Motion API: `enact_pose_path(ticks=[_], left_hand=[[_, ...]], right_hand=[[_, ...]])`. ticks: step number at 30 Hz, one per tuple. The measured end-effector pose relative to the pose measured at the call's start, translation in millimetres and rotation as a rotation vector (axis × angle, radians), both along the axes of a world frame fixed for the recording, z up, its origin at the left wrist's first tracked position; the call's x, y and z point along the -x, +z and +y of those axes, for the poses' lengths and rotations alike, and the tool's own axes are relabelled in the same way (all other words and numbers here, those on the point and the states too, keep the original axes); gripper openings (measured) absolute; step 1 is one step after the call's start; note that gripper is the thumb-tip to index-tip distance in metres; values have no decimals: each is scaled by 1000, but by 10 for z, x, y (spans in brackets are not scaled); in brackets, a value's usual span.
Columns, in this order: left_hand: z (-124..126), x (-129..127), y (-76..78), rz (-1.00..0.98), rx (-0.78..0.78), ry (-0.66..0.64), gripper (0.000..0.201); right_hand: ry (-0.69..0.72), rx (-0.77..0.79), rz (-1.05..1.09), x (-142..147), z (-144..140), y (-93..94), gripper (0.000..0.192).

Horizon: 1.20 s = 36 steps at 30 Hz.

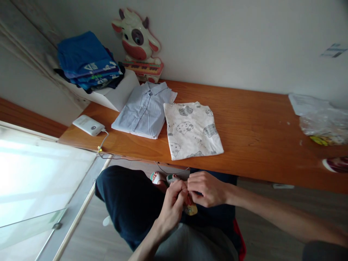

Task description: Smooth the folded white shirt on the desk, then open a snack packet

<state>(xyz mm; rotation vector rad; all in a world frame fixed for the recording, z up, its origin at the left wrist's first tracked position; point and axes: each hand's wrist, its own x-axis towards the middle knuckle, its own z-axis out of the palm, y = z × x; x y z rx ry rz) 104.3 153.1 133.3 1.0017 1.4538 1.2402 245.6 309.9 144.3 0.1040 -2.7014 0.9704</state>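
Over my lap, my left hand (174,204) and my right hand (207,189) meet with their fingers curled and pinched together. Between and below them shows a small yellow thing with red on it (191,209), perhaps a little packet; the fingers hide most of it. On the wooden table (252,134) in front of me lies a folded white shirt with grey animal-face prints (193,130). A folded light-blue collared shirt (144,108) is just left of it, the two touching at the edge.
A stack of folded blue clothes (87,61) rests on a white box (119,90), beside a cow-shaped toy keyboard (140,43). A white power bank (88,125) with a cable lies at the left. Clear plastic packaging (326,121) and a dark red object (337,164) are at the right.
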Motion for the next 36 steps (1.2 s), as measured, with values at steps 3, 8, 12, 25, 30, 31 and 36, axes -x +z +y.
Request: enact_pose_path(ticks=[3, 8, 12, 25, 30, 31, 36], left_hand=[[57, -53, -142, -321, 74, 94, 42], [140, 19, -316, -414, 165, 146, 44], [203, 133, -332, -249, 111, 177, 42], [505, -129, -95, -459, 62, 515, 41], [563, -93, 118, -495, 4, 376, 46], [545, -63, 174, -463, -14, 306, 50], [434, 63, 414, -77, -109, -74, 28]], right_hand=[[-5, -186, 121, 39, -1, -21, 22], [94, -418, 211, 41, 71, 147, 21], [121, -528, 272, -164, 62, 255, 19], [-886, 715, 293, -265, -789, -292, 21], [-800, 654, 334, -313, -632, -96, 25], [-780, 595, 349, -352, -579, -35, 21], [-632, 266, 371, -530, -369, 250, 24]])
